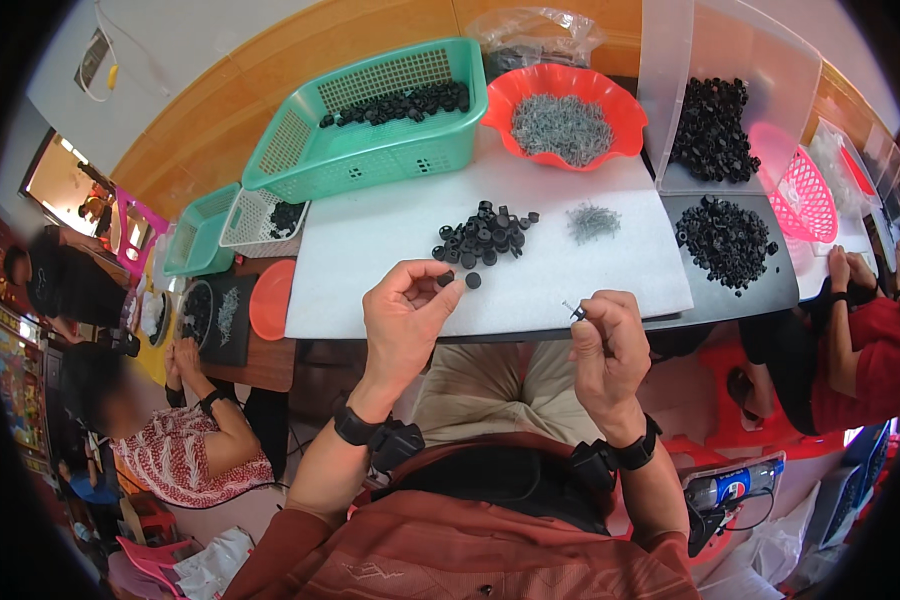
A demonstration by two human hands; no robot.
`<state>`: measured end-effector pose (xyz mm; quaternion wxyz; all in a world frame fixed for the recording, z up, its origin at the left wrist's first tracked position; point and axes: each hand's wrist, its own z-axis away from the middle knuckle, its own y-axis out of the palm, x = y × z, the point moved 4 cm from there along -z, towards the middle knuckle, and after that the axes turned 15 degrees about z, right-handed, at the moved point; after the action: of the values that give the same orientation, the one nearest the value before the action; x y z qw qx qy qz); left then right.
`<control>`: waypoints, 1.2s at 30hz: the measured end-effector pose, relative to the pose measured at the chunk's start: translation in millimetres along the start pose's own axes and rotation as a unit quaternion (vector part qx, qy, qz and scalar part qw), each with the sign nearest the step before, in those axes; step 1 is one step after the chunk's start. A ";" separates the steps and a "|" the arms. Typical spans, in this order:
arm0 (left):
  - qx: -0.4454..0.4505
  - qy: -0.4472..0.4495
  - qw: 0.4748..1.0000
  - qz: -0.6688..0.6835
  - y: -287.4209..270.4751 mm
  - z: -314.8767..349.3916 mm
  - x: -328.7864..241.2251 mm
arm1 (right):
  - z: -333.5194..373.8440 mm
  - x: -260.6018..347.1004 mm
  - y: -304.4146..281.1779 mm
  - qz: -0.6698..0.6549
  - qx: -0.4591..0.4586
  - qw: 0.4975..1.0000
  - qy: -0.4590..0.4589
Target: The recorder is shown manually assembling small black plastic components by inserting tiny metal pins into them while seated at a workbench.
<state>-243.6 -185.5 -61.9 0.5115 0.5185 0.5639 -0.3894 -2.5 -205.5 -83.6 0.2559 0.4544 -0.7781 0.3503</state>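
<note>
Two small round black rings

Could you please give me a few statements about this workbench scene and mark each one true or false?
1. The left hand pinches a small black ring between thumb and fingers. True.
2. The right hand is empty and flat on the white mat. False: it is raised and holds a small metal pin in its fingertips.
3. The orange bowl holds grey metal pins. True.
4. The green basket is full of red parts. False: it holds black parts along its far side.
5. A loose pile of black rings lies on the white mat ahead of the hands. True.
</note>
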 end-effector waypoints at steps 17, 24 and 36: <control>0.062 -0.097 0.959 0.259 8.5 7.3 11.5 | -0.1 4.7 0.3 -0.018 0.007 1.000 -0.004; 0.083 -0.195 0.878 0.429 14.8 11.4 19.9 | -6.9 14.1 7.1 -0.034 0.017 0.999 -0.012; 0.085 -0.253 0.832 0.486 25.1 16.6 22.1 | -15.2 27.0 19.5 -0.023 0.035 0.998 -0.052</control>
<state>-214.7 -193.5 -84.1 0.7134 0.6506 0.0541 -0.2548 -30.9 -201.3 -60.8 0.2074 0.4986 -0.7668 0.3470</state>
